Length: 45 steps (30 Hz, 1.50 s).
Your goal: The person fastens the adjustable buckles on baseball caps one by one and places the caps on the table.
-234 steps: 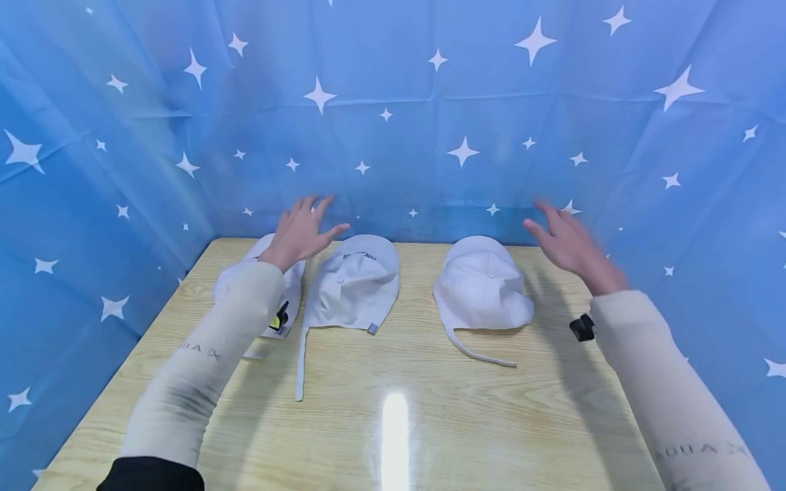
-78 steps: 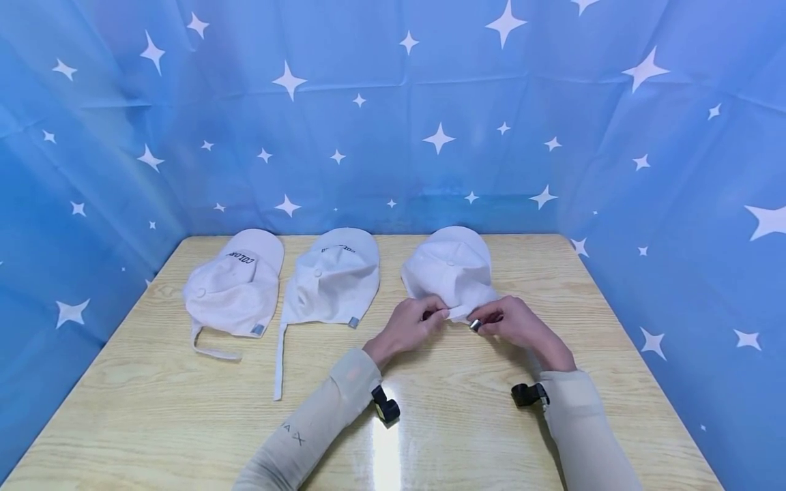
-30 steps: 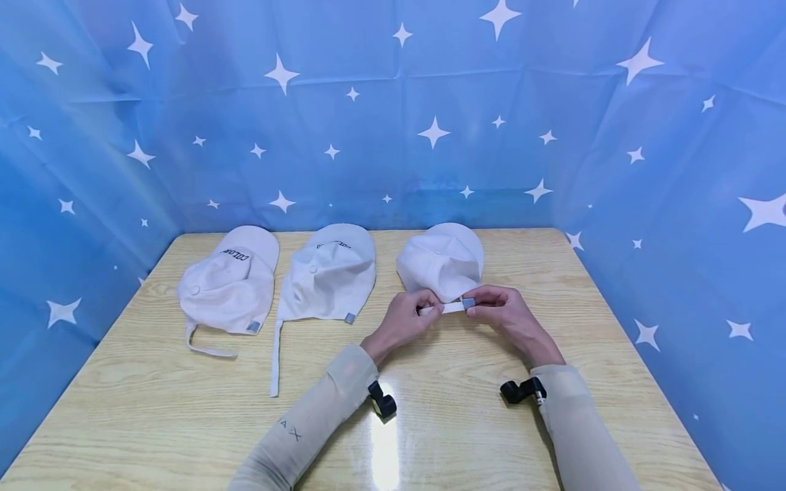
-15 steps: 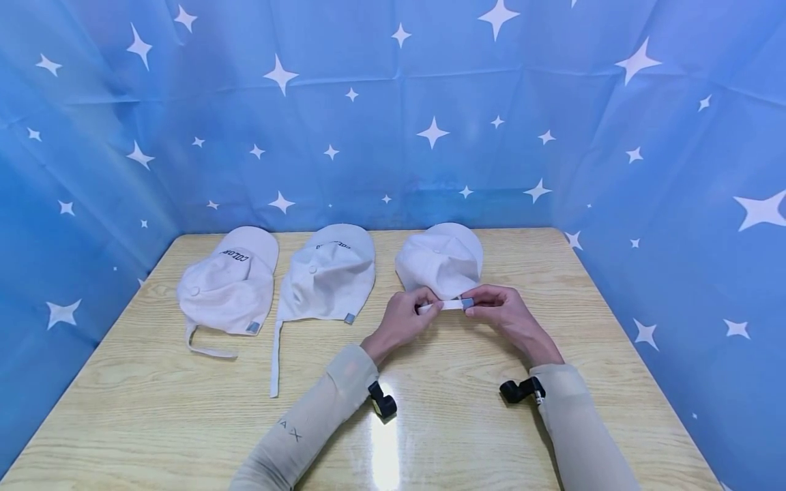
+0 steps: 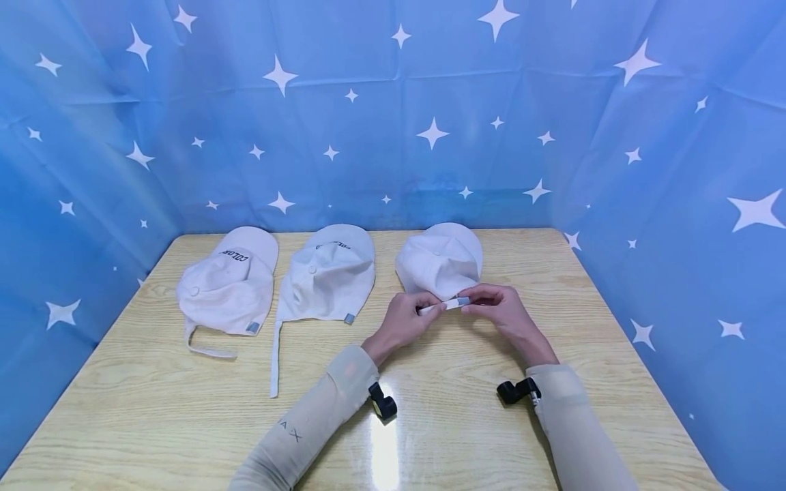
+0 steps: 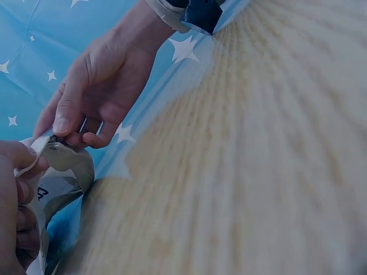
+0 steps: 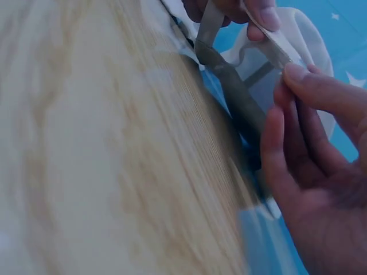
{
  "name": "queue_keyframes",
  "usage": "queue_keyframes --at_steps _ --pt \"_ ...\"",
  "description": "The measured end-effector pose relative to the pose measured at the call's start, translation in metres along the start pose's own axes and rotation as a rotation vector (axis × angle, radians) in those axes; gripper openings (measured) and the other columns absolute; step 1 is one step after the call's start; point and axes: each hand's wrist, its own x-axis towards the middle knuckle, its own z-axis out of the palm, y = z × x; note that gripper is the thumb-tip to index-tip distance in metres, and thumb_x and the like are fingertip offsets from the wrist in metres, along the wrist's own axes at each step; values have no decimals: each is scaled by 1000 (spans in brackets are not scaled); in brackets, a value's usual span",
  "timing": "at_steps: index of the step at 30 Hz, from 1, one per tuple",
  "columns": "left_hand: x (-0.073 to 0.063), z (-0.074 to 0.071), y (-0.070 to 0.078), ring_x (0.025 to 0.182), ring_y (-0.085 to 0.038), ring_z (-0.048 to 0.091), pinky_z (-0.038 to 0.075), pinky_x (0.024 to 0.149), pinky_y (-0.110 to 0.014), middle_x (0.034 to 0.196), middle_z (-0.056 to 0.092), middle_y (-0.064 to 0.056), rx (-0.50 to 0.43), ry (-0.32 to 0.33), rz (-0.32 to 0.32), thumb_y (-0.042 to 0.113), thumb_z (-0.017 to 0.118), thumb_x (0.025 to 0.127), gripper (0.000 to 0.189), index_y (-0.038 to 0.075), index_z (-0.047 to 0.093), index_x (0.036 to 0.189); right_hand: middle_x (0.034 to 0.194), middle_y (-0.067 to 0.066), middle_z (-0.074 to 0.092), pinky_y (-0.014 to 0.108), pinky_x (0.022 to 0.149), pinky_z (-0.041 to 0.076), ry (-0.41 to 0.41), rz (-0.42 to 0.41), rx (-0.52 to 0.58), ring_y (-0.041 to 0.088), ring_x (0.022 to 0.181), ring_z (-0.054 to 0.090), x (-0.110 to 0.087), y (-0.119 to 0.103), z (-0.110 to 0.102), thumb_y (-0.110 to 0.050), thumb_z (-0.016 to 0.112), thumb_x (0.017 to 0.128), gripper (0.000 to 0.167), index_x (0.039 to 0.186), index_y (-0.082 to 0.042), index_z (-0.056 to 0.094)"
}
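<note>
A white baseball cap [image 5: 439, 262] lies rightmost, its brim toward the backdrop and its back edge facing me. My left hand [image 5: 402, 322] pinches the cap's white strap [image 5: 451, 304] between thumb and forefinger. My right hand [image 5: 505, 315] pinches the strap's other end, at a small grey metal-looking clasp [image 5: 463, 301]. Between the two hands the strap runs nearly straight along the cap's back opening. In the right wrist view, the right thumb and forefinger meet on the strap [image 7: 276, 46], with the other fingers loosely bent. The left wrist view shows both hands close together at the cap's back.
Two more white caps stand to the left: one at far left [image 5: 224, 286] and one in the middle [image 5: 328, 279], both with straps hanging loose and grey clasps. The wooden table [image 5: 153, 409] ends at a blue star-patterned curtain [image 5: 368, 136].
Earlier both hands hovered over the caps, then took hold of the rightmost cap's back strap. Over the last second the right hand shifts slightly left and the clasp end tilts up.
</note>
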Motion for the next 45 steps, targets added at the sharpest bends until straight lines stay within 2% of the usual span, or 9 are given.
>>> queue_keyframes --at_steps 5,13,17,21,27,31,39,45 --pt "0 -1 0 59 -1 46 37 60 -17 77 75 3 -2 8 6 25 71 97 17 13 80 90 91 -10 79 20 72 58 4 -46 -25 4 80 72 2 0 1 2 79 87 27 112 12 71" --pt "-2 -1 -2 75 -6 66 47 72 -19 85 79 6 85 31 17 28 71 95 16 17 80 87 88 -3 77 22 71 59 -34 -48 -92 6 78 72 2 -1 2 2 79 87 27 111 12 71" --pt "-2 -2 -2 73 -8 65 46 70 -19 87 80 4 49 23 12 26 71 95 16 15 81 88 88 -1 77 22 71 59 -45 -38 -121 6 78 71 3 -4 3 2 77 89 25 111 11 72" --pt "-2 -2 -1 73 -5 63 45 70 -18 87 80 3 30 14 -30 26 72 95 17 13 82 90 87 -4 77 22 71 58 -46 -36 -108 6 78 71 3 -4 5 1 77 89 25 111 11 71" --pt "-1 -1 0 76 -3 60 46 72 -18 91 80 0 -108 -34 -103 29 73 97 20 11 82 97 88 -7 77 22 71 58 -44 -47 -84 6 79 72 5 -2 6 -1 79 88 25 110 9 72" --pt "0 -1 1 81 -4 62 47 77 -19 93 80 -1 -165 -21 -112 25 72 97 18 10 82 95 88 -9 78 22 72 58 -33 -33 -92 7 81 73 5 -2 7 -2 80 87 24 110 5 74" --pt "1 4 3 81 -4 65 49 77 -19 91 80 -1 -154 0 -93 25 72 96 18 11 83 94 87 -4 80 25 67 59 2 38 -60 8 78 73 0 -4 7 -4 83 85 28 109 6 75" --pt "4 8 5 81 -4 66 49 77 -18 90 80 0 -116 15 -81 25 72 95 17 12 82 93 88 -6 80 25 70 61 -11 17 -67 8 80 75 1 -8 6 -2 82 85 27 109 8 74"
